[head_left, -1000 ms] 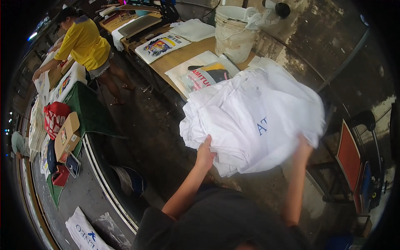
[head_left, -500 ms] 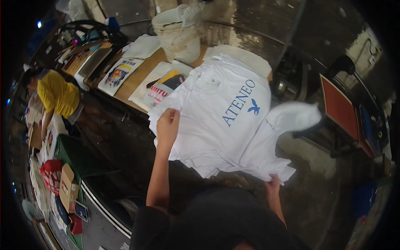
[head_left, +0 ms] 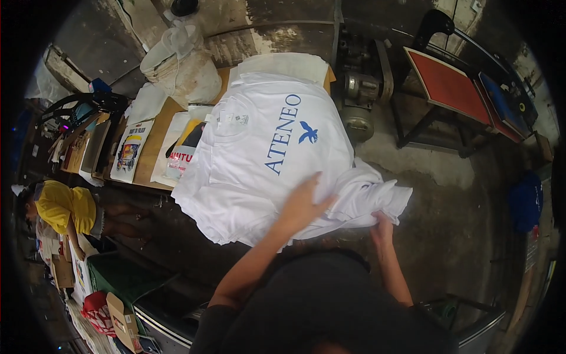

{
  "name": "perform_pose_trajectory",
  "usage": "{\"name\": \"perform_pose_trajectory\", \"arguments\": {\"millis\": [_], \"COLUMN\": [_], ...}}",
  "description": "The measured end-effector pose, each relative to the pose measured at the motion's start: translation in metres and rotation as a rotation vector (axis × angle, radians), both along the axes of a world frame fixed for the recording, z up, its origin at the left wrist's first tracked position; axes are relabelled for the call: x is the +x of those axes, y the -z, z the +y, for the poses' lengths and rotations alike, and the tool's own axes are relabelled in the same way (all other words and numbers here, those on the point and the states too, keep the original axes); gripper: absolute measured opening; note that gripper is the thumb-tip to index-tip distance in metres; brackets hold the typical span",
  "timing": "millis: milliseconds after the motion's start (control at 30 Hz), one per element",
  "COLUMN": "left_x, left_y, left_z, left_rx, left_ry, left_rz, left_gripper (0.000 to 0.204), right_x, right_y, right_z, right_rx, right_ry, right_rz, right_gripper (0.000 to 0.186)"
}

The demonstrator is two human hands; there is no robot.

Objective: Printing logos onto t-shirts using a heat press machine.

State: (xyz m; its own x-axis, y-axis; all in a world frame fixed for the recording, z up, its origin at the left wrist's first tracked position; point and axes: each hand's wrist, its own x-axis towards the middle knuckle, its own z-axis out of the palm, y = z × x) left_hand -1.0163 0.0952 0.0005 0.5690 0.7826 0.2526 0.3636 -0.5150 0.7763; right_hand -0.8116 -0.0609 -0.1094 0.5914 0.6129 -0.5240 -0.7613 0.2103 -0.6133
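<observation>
I have the stack of white shirts (head_left: 236,189) mid-frame, spread over the table (head_left: 154,150), its lower edge apparently hanging past the table's near side. The uppermost shirt faces up, blue lettering and a bird print showing.

Left hand (head_left: 303,207), center: palm down on the cloth, fingers spread, thumb apart. It's blurred, but I see nothing gripped. Right hand (head_left: 382,227), right of center: fingers closed on an edge of the bunched cloth (head_left: 371,192). Can't tell how many layers it has.

Risks, my read: a hard pull from the right could drag the whole stack crooked, since the left only presses from above. If the right has one layer only, the upper shirt could slide off the rest and crease the print. Overhang plus a slack grip could let shirts slip to the floor (head_left: 436,200), which looks dirty. Swinging cloth wide toward upper right could brush the motor (head_left: 361,88) and pick up grease, if there is any. At upper left, the stack sits close against the plastic-wrapped package (head_left: 180,159); a shove that way could push it into the bucket (head_left: 191,74).
</observation>
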Motion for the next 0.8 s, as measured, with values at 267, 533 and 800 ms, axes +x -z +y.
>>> {"name": "perform_pose_trajectory", "arguments": {"millis": [267,533,800], "left_x": [0.104,-0.038,-0.18], "left_y": [0.004,-0.111,-0.027], "left_z": [0.021,0.102,0.077], "left_rx": [-0.282,-0.372,0.387], "left_ry": [0.239,-0.229,-0.786], "left_rz": [0.122,-0.488,0.466], "left_gripper": [0.037,0.036,0.04], "right_x": [-0.011,-0.02,-0.022], "right_y": [-0.013,0.051,0.094], "right_z": [-0.025,-0.033,0.032], "right_rx": [0.06,0.23,-0.628], "right_ry": [-0.117,-0.451,-0.631], "right_rz": [0.16,0.421,-1.044], "right_gripper": [0.042,0.031,0.061]}}
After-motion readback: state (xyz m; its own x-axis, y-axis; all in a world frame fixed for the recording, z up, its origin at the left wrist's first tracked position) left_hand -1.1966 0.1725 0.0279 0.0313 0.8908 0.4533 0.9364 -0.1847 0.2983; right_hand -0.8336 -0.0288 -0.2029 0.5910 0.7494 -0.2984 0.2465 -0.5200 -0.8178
